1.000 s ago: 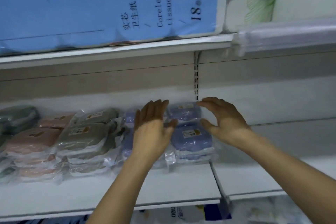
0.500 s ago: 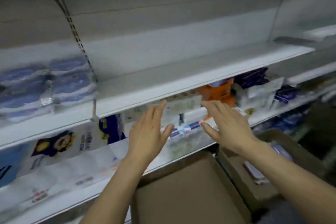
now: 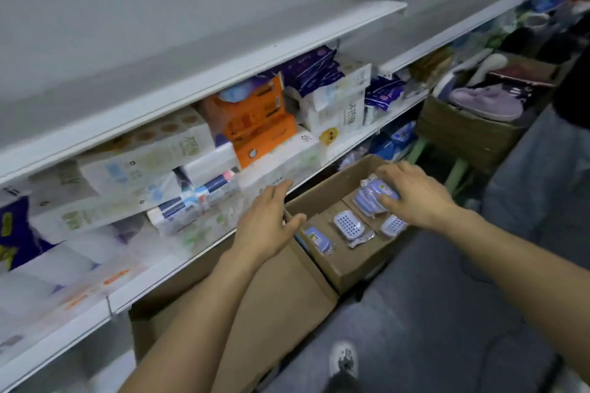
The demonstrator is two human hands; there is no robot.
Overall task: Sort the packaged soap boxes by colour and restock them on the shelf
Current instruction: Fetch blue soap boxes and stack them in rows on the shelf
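Observation:
An open cardboard box (image 3: 332,191) stands on the floor below the shelf. Several blue packaged soap boxes lie inside it. My right hand (image 3: 415,195) reaches into the box and grips a small stack of blue soap boxes (image 3: 370,199) at its far end. Two more blue soap boxes (image 3: 348,225) lie bottom-up in the middle, and another blue soap box (image 3: 319,241) leans at the near left corner. My left hand (image 3: 266,222) hovers over the box's left wall with its fingers straight and holds nothing.
The white shelf (image 3: 204,80) above is bare here. The shelf below it holds tissue packs (image 3: 153,163) and an orange pack (image 3: 255,124). A larger closed carton (image 3: 271,297) sits beside the box. Another carton with slippers (image 3: 472,124) stands further right. A person (image 3: 542,169) stands at right.
My view has swung down and right from the stacked soap boxes on the shelf to the floor box. Both hands have dropped; my right hand has taken hold of blue soap boxes.

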